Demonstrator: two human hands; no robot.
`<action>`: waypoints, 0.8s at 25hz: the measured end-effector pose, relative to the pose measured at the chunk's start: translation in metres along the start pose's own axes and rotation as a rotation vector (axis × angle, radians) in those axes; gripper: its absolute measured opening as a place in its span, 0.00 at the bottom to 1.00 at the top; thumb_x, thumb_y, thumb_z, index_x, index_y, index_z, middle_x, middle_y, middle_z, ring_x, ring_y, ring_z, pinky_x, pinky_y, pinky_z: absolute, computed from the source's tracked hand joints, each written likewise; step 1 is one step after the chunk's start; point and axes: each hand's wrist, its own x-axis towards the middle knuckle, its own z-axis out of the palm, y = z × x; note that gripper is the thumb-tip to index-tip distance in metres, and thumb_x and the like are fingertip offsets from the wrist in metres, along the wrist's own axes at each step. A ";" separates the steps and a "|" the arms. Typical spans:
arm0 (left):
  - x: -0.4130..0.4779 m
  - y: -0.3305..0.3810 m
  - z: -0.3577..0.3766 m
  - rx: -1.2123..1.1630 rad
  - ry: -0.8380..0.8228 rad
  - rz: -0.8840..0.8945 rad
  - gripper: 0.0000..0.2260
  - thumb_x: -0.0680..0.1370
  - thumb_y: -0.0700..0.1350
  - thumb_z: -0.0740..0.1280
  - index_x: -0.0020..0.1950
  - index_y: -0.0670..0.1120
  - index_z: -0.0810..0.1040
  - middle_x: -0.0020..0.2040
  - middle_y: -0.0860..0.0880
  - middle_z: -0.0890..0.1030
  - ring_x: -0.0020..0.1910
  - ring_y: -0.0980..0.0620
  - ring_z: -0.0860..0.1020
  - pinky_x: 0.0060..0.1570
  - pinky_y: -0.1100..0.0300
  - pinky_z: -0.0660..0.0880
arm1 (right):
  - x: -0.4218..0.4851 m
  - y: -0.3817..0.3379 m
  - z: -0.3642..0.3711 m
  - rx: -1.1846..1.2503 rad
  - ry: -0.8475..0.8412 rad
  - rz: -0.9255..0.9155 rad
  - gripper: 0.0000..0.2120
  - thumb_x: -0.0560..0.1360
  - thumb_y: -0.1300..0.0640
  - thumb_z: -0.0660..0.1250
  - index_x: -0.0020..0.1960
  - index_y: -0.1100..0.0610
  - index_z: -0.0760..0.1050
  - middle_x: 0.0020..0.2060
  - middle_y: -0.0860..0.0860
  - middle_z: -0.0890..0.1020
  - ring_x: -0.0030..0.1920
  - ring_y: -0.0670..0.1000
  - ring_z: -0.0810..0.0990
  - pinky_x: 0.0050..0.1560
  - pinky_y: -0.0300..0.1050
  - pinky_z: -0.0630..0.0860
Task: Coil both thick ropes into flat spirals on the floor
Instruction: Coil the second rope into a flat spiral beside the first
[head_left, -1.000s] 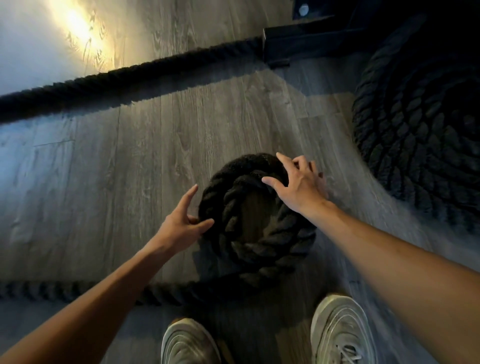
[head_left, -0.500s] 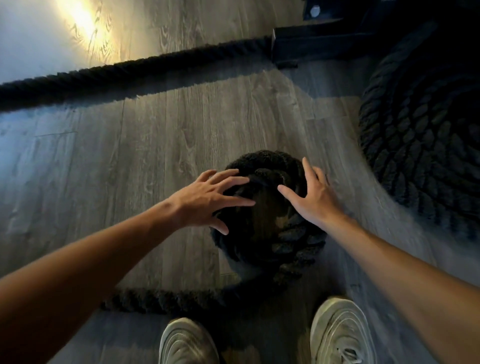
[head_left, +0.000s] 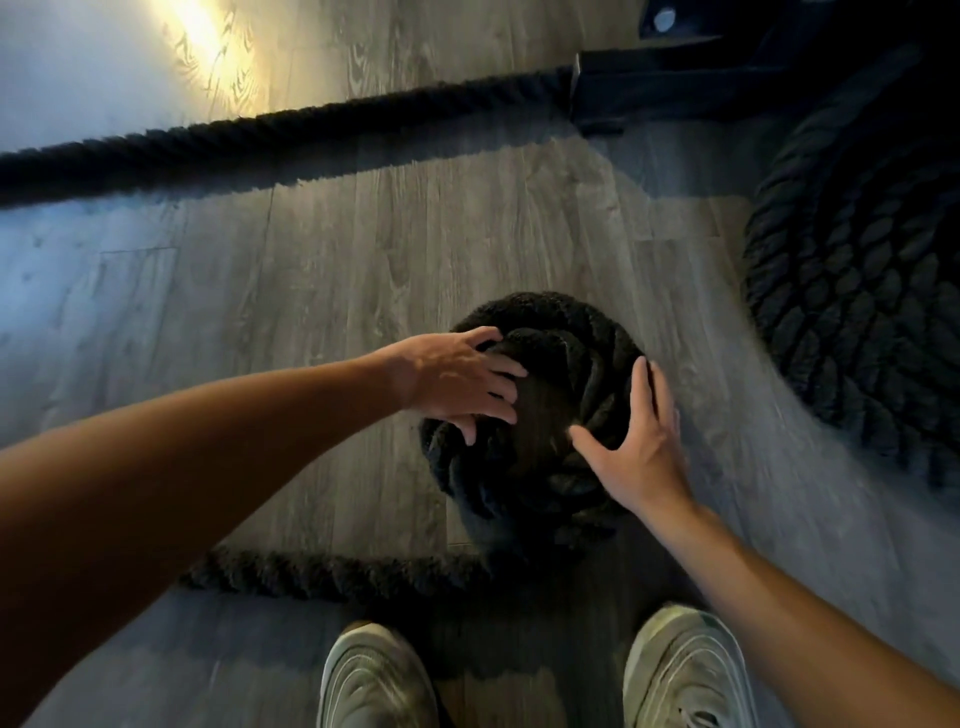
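Observation:
A small coil of thick black rope (head_left: 545, 332) lies on the grey wood floor in front of my feet, wound into a tight ring with a bare patch of floor in its middle. Its loose tail (head_left: 332, 574) runs off to the left along the floor near my shoes. My left hand (head_left: 457, 379) rests flat on the coil's left side, fingers spread across the ring. My right hand (head_left: 636, 447) presses on the coil's right side, fingers apart. A large finished spiral of rope (head_left: 862, 312) lies at the right.
Another stretch of black rope (head_left: 291, 124) crosses the floor at the back, leading to a dark metal base (head_left: 649, 88) at the top right. My two pale sneakers (head_left: 685, 670) stand just below the coil. Bright light falls on the floor at the top left.
My left hand has moved from the coil's left edge onto its top. My right hand has slid from the far rim down to the right side. The rope tail has drawn in from the left.

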 end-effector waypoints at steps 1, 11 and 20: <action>-0.002 0.003 0.004 0.031 0.024 -0.016 0.25 0.81 0.64 0.55 0.75 0.56 0.70 0.72 0.55 0.74 0.79 0.48 0.61 0.71 0.40 0.59 | 0.006 0.000 -0.001 -0.006 -0.017 -0.019 0.51 0.70 0.41 0.72 0.81 0.51 0.44 0.80 0.51 0.49 0.78 0.57 0.51 0.76 0.54 0.56; -0.002 0.071 0.016 -0.014 0.149 -0.586 0.29 0.78 0.70 0.49 0.55 0.50 0.78 0.44 0.48 0.82 0.46 0.43 0.78 0.48 0.48 0.68 | 0.031 -0.006 -0.008 0.115 -0.022 0.029 0.35 0.75 0.40 0.66 0.77 0.50 0.60 0.71 0.53 0.65 0.70 0.56 0.68 0.67 0.52 0.69; 0.022 0.103 0.000 -0.611 0.097 -1.073 0.30 0.75 0.76 0.52 0.49 0.49 0.74 0.42 0.46 0.84 0.46 0.44 0.83 0.41 0.53 0.70 | -0.002 -0.020 0.010 0.045 -0.004 0.131 0.40 0.71 0.32 0.64 0.77 0.46 0.56 0.68 0.54 0.64 0.69 0.58 0.67 0.61 0.54 0.72</action>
